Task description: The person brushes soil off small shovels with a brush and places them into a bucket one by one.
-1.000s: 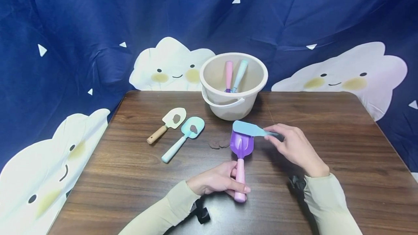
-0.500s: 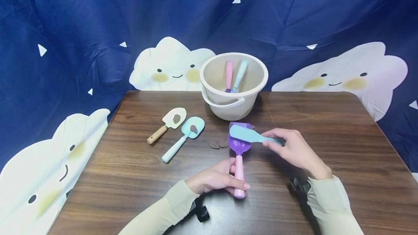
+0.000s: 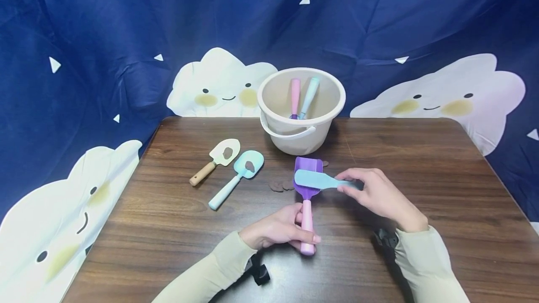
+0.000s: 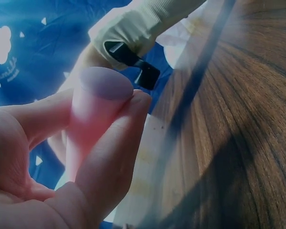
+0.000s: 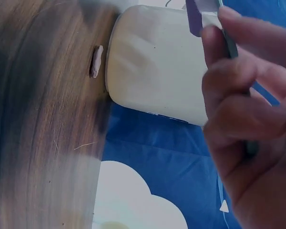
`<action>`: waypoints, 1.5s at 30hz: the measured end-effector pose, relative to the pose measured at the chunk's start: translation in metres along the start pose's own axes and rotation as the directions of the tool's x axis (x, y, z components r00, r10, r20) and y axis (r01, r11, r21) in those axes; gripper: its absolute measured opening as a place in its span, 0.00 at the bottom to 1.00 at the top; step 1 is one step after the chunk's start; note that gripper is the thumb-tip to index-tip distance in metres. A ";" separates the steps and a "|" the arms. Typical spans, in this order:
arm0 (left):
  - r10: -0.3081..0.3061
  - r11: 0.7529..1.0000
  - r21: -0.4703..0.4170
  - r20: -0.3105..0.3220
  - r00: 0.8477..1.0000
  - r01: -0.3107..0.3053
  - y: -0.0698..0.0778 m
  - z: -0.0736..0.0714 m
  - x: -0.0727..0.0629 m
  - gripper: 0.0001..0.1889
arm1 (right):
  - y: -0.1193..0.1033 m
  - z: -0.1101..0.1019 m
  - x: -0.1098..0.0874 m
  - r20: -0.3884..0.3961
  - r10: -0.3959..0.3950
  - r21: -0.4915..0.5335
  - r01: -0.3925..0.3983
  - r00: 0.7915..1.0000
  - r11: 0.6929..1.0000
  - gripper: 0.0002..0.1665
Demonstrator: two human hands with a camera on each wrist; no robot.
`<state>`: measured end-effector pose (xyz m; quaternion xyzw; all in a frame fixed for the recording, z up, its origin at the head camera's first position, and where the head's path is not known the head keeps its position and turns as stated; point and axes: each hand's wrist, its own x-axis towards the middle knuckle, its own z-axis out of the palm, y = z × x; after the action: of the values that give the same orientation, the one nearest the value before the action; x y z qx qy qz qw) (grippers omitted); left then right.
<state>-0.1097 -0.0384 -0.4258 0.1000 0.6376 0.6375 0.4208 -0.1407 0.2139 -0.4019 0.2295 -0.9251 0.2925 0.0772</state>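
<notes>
My left hand holds the pink handle of a toy shovel with a purple scoop. In the left wrist view, thumb and fingers pinch that handle near its rounded end. The right hand grips a light blue spatula by its thin, darker handle. Its flat blade lies across the scoop; whether they touch I cannot tell. Flat brown clay-like pieces lie left of the scoop, and another brown lump sits right of its tip. In the right wrist view the spatula's blade is mostly hidden.
A beige bucket stands at the table's back, with a pink handle and a light blue handle sticking up inside. To the left lie a cream trowel and a light blue shovel, each with a brown piece on it.
The spatula has slid from the scoop's tip toward its middle, nearer to me and slightly left. My left hand has shifted the shovel slightly left, and the brown lump beyond its tip now shows.
</notes>
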 end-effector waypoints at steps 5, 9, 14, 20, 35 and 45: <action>-0.007 1.000 -0.014 0.045 0.999 0.007 0.000 0.001 -0.001 0.22 | 0.001 0.000 0.003 -0.134 -0.042 -0.078 0.032 0.990 0.996 0.11; -0.003 1.000 -0.012 0.079 0.997 0.004 0.001 0.002 -0.002 0.19 | 0.002 0.001 0.004 -0.210 -0.044 -0.112 0.021 0.977 0.993 0.12; 0.005 1.000 -0.002 0.083 0.997 -0.005 0.001 0.002 -0.001 0.20 | 0.003 0.002 0.003 -0.239 -0.009 -0.064 -0.007 0.971 0.998 0.13; 0.007 1.000 0.000 0.054 0.999 -0.007 0.003 0.001 0.000 0.24 | 0.002 0.001 -0.002 -0.176 0.061 0.062 -0.051 0.982 0.997 0.11; 0.000 1.000 0.010 0.000 1.000 0.000 0.003 0.001 -0.003 0.23 | 0.003 0.003 -0.007 0.057 0.058 0.117 -0.064 0.997 0.991 0.09; -0.004 1.000 0.006 0.051 0.999 0.004 0.002 0.000 -0.004 0.20 | 0.005 0.002 -0.002 -0.085 -0.003 0.001 0.003 0.996 1.000 0.12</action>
<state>-0.1081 -0.0403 -0.4224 0.1164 0.6286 0.6320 0.4379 -0.1413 0.2171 -0.4068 0.2185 -0.9203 0.3026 0.1168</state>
